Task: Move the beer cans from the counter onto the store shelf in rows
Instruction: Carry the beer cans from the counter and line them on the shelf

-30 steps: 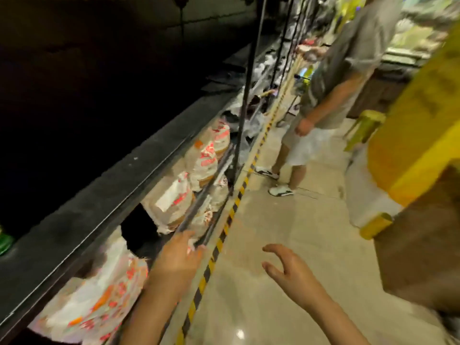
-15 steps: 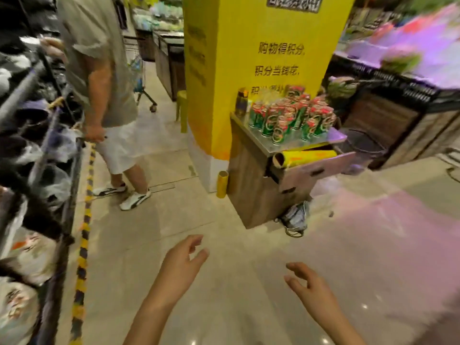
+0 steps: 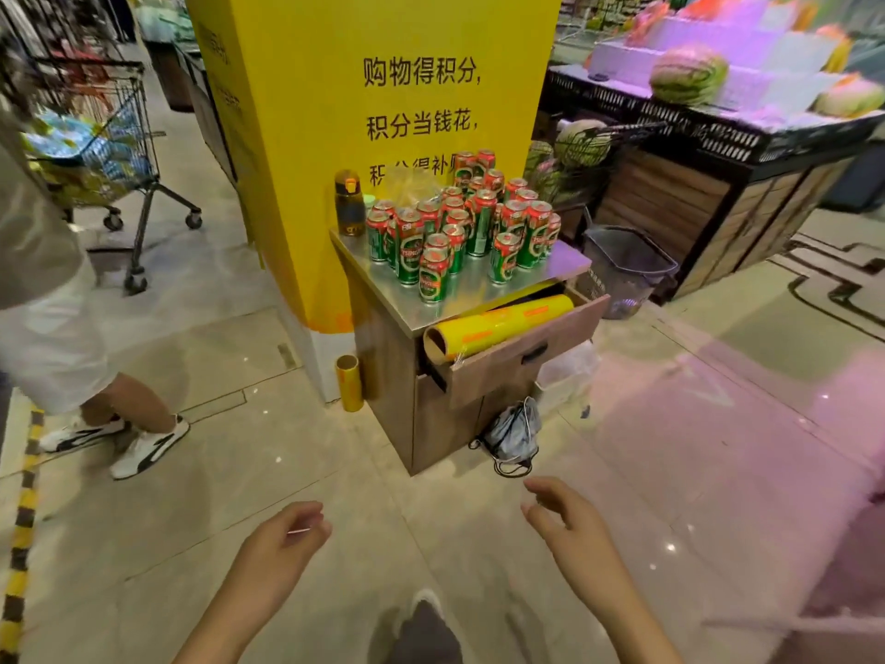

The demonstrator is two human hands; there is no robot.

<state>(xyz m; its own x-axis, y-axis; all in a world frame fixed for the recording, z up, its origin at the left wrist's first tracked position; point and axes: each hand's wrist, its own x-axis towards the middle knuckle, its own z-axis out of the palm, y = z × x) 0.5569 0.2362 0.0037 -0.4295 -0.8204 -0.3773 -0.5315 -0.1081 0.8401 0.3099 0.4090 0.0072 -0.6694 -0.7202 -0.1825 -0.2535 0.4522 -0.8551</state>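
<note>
Many beer cans point(image 3: 459, 227) crowd the steel counter point(image 3: 471, 292); left hand point(image 3: 280, 543) and right hand point(image 3: 570, 524) seemingly loose, empty.

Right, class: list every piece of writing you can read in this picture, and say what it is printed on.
"购物得积分," on the yellow pillar.
"积分当钱花," on the pillar, second line.
Third line: partly hidden by the beer cans; only "积" and "得补" readable.
Can labels: "TSINGTAO", blurred.

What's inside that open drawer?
A yellow roll of wrap lies across the top of the open drawer, one end sticking out. Whatever sits under or behind the roll is hidden.
</note>
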